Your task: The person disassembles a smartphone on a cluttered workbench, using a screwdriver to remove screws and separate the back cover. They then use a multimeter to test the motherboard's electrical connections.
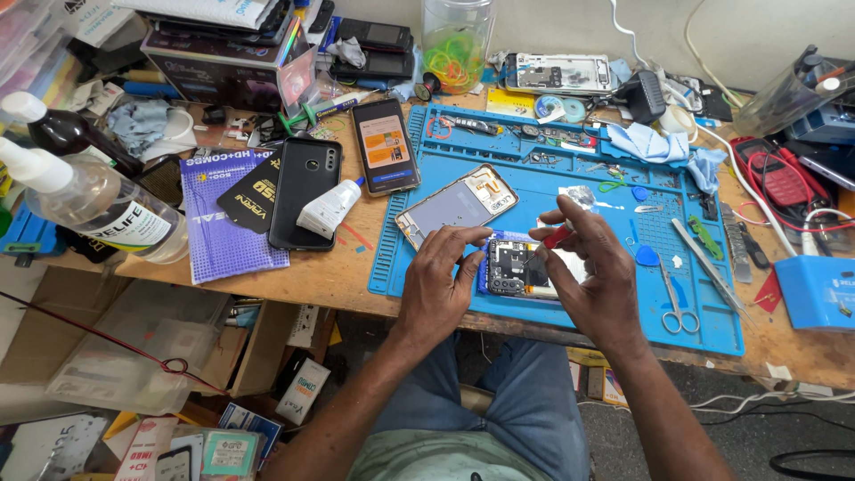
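Observation:
An opened phone (515,267) with its circuit board bare lies on the blue work mat (579,183) near the front edge. My left hand (441,281) rests on the phone's left side, fingers pressing its edge. My right hand (592,272) is over the phone's right side and grips a small red-handled tool (557,236), tip pointing down at the board. A removed phone frame (456,204) lies on the mat just beyond my left hand.
On the wooden bench at left lie a black phone (303,191), a lit phone (385,145), a white glue tube (328,207) and clear bottles (93,203). Scissors (674,303), tweezers (704,258) and small screws sit on the mat's right. A blue device (815,289) stands far right.

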